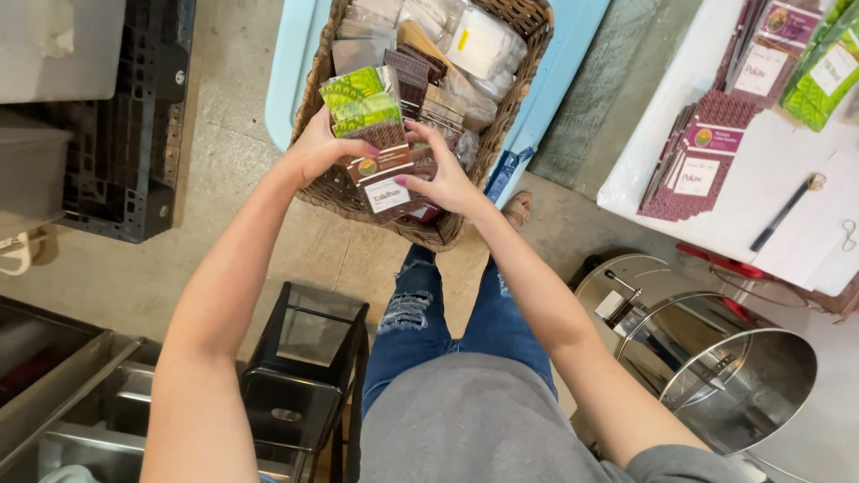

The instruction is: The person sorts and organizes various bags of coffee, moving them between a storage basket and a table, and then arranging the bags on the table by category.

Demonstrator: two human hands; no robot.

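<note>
Both hands meet over the wicker basket [344, 192]: the left hand [320, 148] closed around a fanned stack of green and brown packets [367, 116], the right hand [445, 174] pinching the brown labelled packet [385, 179] in front, between them.

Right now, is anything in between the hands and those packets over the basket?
No. The left hand already grips the fanned green and brown packets, and the right hand touches them from the other side. Nothing visible lies between them and the wicker basket below, which is already crowded with packets.
</note>
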